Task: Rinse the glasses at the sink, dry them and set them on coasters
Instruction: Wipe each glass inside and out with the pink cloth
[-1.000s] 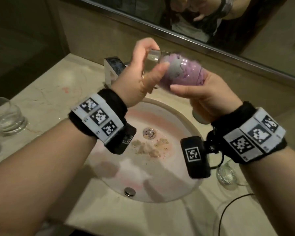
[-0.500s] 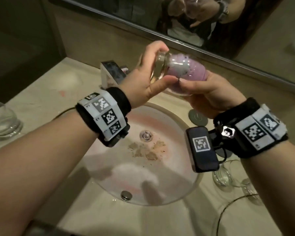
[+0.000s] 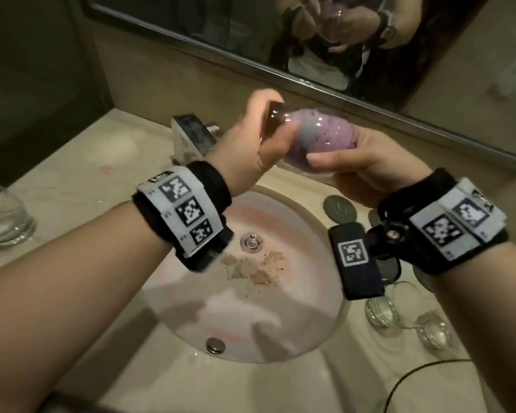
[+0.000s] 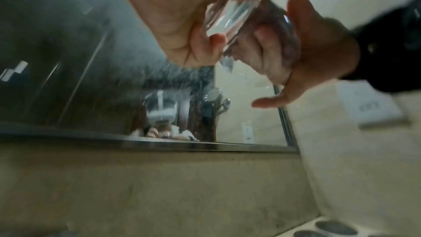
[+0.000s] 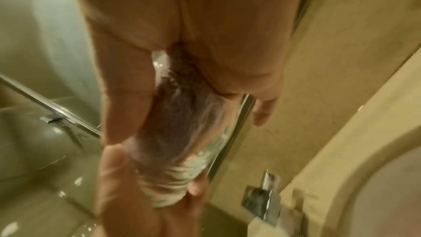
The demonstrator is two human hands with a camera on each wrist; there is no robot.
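A clear glass [image 3: 283, 120] lies on its side in the air above the sink [image 3: 319, 234], with a purple cloth [image 3: 328, 132] stuffed inside it. My left hand [image 3: 251, 150] grips the thick base end of the glass [image 4: 230, 17]. My right hand [image 3: 367, 171] is at the mouth end with its thumb along the glass wall, holding the cloth in the glass [image 5: 182, 132]. The fingers inside the glass are mostly hidden. Dark round coasters [image 3: 340, 210] lie on the counter right of the basin.
The faucet [image 3: 191, 135] stands behind the basin, just below my left hand. Brown residue [image 3: 251, 269] lies near the drain. One glass [image 3: 6, 216] stands on the left counter, two more [image 3: 382, 311] at the right beside a black cable [image 3: 414, 374]. A mirror runs along the back.
Both hands stayed on the glass above the sink. My left wrist has turned, twisting the glass around the cloth, and the pair has shifted slightly.
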